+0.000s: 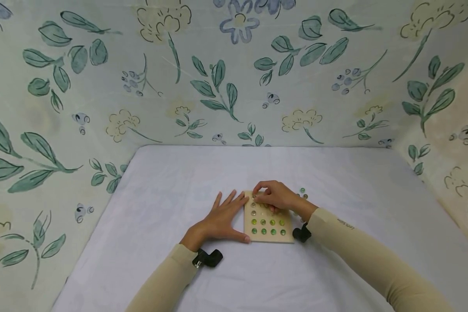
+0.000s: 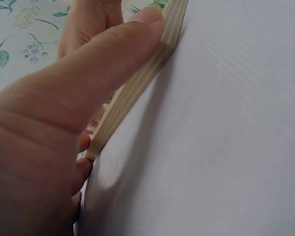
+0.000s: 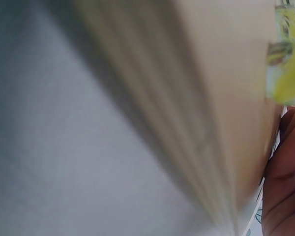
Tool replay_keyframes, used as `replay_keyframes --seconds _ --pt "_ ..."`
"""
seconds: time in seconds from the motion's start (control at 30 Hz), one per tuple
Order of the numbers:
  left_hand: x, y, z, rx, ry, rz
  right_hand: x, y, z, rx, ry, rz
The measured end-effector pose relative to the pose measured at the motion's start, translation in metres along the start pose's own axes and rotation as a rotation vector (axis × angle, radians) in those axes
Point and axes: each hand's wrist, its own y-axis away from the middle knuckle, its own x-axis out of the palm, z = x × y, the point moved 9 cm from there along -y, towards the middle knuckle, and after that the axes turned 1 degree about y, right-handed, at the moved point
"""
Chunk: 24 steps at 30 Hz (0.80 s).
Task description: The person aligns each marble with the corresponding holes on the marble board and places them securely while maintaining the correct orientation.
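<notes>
A square wooden board (image 1: 268,237) with rows of glass marbles lies on the table. Its front row holds green marbles (image 1: 263,232), and yellow-green marbles (image 1: 272,222) fill the row behind. Farther back along the left side sit clear-looking marbles (image 1: 253,212). My left hand (image 1: 222,219) rests at the board's left edge with fingers spread, its thumb (image 2: 123,46) against the wooden side. Over the far left corner, my right hand (image 1: 277,196) pinches a marble (image 1: 254,196) between thumb and index finger. That hand hides the board's far right part. Yellow marbles (image 3: 287,73) show close up in the right wrist view.
Several loose marbles (image 1: 302,190) lie just past the board's far right corner, partly behind my right wrist. A white cloth (image 1: 171,173) covers the table, and a floral-patterned backdrop (image 1: 234,86) rises behind it and at both sides.
</notes>
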Motion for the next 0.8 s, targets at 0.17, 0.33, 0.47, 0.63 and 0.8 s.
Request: replay_keyframes --seconds 0.17,0.33,0.47,0.63,0.8 --pt "0.001 0.000 0.000 0.001 0.003 0.004 0.000 0.000 -0.003 0.006 -0.002 -0.011" --pt "0.002 0.001 0.000 0.003 -0.002 0.004 0.001 0.000 -0.002 -0.002 -0.004 -0.010" --pt "0.001 0.002 0.000 0.004 0.001 -0.001 0.000 0.001 -0.002 -0.007 -0.025 -0.004" --pt "0.002 0.002 -0.001 0.006 0.005 0.005 -0.003 0.002 -0.006 0.017 -0.099 -0.006" --pt "0.001 0.001 -0.001 0.003 -0.010 0.006 -0.012 0.007 -0.005 0.008 -0.101 -0.044"
